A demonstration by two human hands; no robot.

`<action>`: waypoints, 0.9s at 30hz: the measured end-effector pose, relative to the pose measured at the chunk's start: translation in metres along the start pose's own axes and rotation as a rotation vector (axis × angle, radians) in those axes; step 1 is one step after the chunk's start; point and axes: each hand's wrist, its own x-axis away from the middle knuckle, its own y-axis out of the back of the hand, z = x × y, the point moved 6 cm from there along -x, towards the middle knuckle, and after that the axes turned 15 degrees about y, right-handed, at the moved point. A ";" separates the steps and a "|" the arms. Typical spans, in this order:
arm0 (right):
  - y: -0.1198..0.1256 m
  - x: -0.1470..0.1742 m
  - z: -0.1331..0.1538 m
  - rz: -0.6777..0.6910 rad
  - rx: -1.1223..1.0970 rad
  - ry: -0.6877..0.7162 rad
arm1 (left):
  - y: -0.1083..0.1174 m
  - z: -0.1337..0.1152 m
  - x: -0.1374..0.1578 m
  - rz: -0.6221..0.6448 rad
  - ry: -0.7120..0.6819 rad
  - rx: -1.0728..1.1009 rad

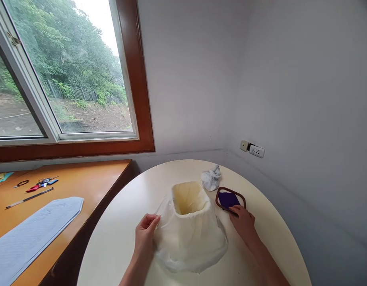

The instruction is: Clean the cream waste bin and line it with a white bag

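A wastebasket (189,198) with a pale yellowish inside stands on the round table, a translucent white bin liner (192,242) draped over its rim and spread round its base. At its left side, my left hand (146,232) pinches the liner between thumb and fingers. My right hand (243,220) is at the near edge of a brown rounded frame (220,189), fingers curled over it and reaching the purple cloth (227,199) inside. The fingertips are partly hidden. Behind the frame sits a knotted white plastic bag (211,178).
The cream round table (120,238) abuts a wooden desk (100,174) at left. On the desk are papers (46,226), a pen (30,198), keys (43,184) and a black loop (22,183). A wall socket (256,151) is at right, beyond the table edge. A window (82,71) is at upper left.
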 end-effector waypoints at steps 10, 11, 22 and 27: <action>-0.002 -0.002 0.000 0.091 -0.014 0.060 | 0.001 0.001 -0.005 0.007 0.020 0.009; -0.002 -0.002 0.000 0.095 -0.017 0.060 | 0.001 0.002 -0.006 0.013 0.023 0.010; -0.002 -0.002 -0.002 0.062 -0.078 0.088 | 0.004 0.009 -0.012 0.047 0.069 0.057; 0.002 -0.003 -0.004 -0.062 -0.064 0.101 | 0.005 0.009 -0.014 0.062 0.067 0.086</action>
